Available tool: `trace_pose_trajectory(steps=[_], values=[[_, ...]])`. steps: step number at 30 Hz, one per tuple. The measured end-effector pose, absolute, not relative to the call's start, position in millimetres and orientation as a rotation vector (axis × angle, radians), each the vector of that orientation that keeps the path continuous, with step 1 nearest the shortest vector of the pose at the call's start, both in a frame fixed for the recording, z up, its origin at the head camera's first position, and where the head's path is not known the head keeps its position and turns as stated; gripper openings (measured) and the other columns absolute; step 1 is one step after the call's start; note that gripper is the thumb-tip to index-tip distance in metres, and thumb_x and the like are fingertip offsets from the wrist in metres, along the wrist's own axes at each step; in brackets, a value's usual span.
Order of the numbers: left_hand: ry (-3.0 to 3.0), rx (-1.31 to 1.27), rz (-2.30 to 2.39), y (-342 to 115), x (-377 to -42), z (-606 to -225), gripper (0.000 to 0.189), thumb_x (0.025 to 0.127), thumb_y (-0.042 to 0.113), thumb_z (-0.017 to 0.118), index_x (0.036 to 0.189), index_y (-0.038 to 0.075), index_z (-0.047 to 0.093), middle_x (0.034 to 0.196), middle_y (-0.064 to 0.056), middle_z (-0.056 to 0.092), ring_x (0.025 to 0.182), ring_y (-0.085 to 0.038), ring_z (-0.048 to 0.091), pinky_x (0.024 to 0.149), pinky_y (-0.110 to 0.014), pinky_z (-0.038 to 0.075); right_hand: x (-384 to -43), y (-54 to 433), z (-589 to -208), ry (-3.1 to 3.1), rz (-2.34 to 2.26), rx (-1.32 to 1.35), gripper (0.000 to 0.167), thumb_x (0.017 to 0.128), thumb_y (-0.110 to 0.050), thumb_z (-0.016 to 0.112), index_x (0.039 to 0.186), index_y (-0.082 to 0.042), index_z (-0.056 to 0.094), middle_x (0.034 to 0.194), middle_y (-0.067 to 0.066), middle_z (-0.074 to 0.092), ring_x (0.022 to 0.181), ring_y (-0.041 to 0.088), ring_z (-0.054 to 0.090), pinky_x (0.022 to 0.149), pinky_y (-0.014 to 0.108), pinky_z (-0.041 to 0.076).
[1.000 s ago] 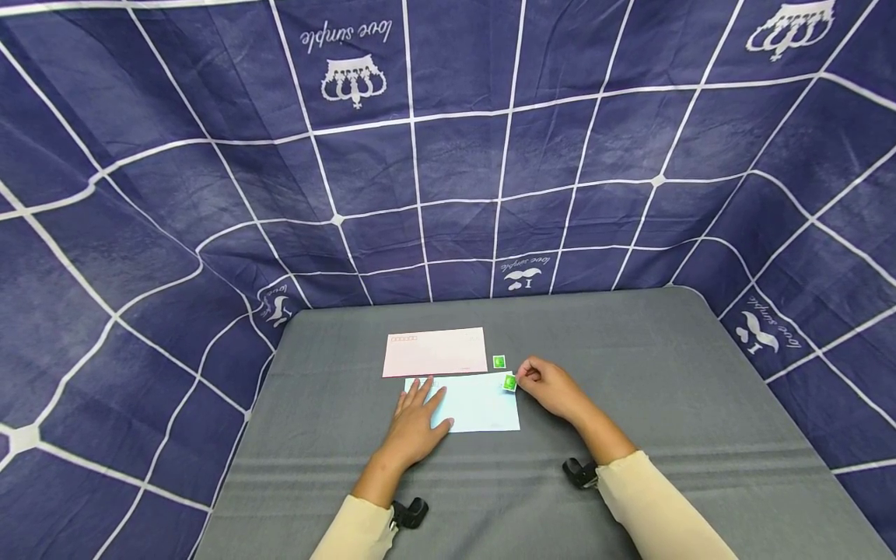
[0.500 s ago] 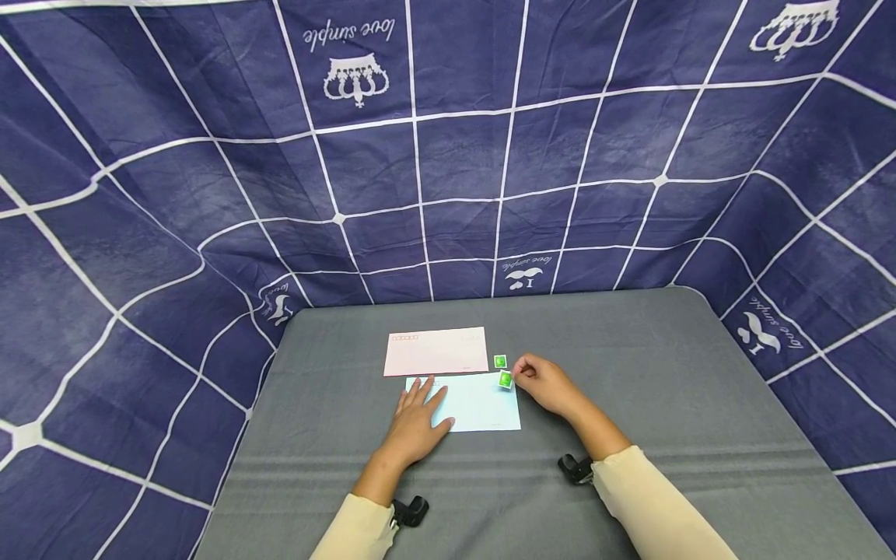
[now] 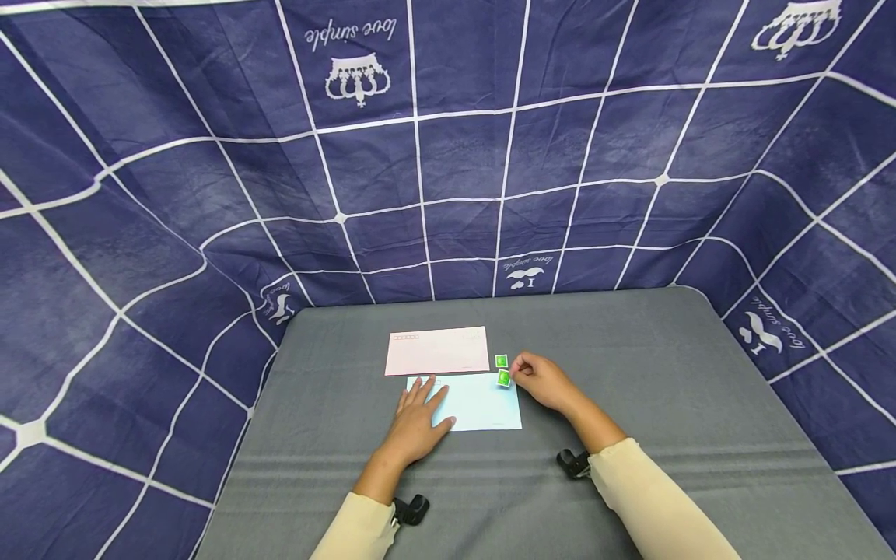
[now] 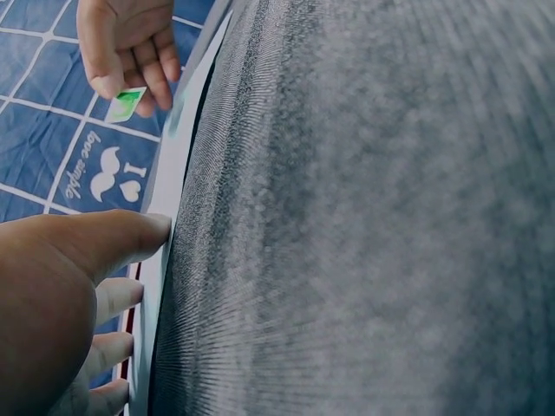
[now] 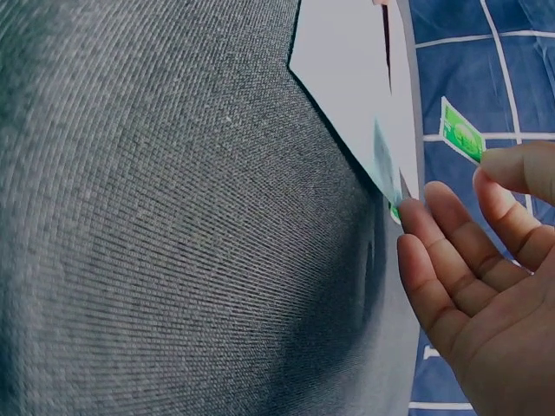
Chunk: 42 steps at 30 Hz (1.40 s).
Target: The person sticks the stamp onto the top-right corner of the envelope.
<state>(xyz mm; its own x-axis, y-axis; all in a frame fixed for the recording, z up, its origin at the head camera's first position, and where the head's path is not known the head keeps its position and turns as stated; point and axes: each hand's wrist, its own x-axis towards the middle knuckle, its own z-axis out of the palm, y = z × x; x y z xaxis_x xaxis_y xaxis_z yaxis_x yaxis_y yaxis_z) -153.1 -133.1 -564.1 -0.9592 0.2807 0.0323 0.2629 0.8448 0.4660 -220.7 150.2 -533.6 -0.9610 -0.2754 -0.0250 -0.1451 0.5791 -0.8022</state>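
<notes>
My right hand (image 3: 546, 383) pinches a small green stamp (image 3: 504, 378) with a white border between thumb and index finger. The stamp is held above the upper right corner of a pale blue envelope (image 3: 479, 406); the right wrist view shows the pinched stamp (image 5: 462, 132) tilted and raised off the paper. With fingers spread, my left hand (image 3: 414, 428) rests on the left part of that envelope. A second green stamp (image 3: 501, 361) lies on the grey cloth, just beyond the blue envelope's upper right corner.
A pink envelope (image 3: 437, 351) lies flat just behind the blue one. Grey cloth (image 3: 616, 334) covers the table. Blue curtains (image 3: 462, 155) with white grid lines stand behind it and on both sides.
My right hand has moved slightly left, bringing the pinched stamp further in over the blue envelope's corner. The left hand stays in place on the envelope.
</notes>
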Motion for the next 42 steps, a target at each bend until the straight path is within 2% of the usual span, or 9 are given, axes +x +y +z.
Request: trace_pose_trajectory(steps=[9,30,42], values=[[2.957,0.410,0.737,-131.8,-152.8,-564.0,0.063,0.096,0.040,0.066,0.150,0.012,0.050,0.163,-0.017,0.035,0.155,-0.042,0.022,0.124,-0.064,0.017,-222.0,147.3,-535.5,2.621,-1.347,-0.372,0.005,0.096,-0.010,0.063,0.094,-0.006,0.065,0.089,0.005,0.070,0.081,0.010,0.061,0.075,0.026,0.050],[2.956,0.408,0.760,-133.5,-152.3,-563.6,0.062,0.096,0.039,0.066,0.149,0.012,0.051,0.164,-0.017,0.034,0.155,-0.042,0.021,0.124,-0.064,0.017,-231.8,141.3,-543.8,2.588,-1.316,-0.327,0.005,0.096,-0.011,0.063,0.092,-0.008,0.064,0.085,0.002,0.065,0.077,0.011,0.057,0.072,0.025,0.047],[2.965,0.408,0.755,-132.4,-153.0,-563.6,0.062,0.096,0.039,0.066,0.149,0.012,0.051,0.164,-0.017,0.034,0.155,-0.041,0.021,0.123,-0.064,0.017,-238.1,140.1,-547.0,2.557,-1.303,-0.409,0.006,0.096,-0.009,0.064,0.090,-0.006,0.064,0.080,0.000,0.061,0.074,0.011,0.052,0.068,0.022,0.043]])
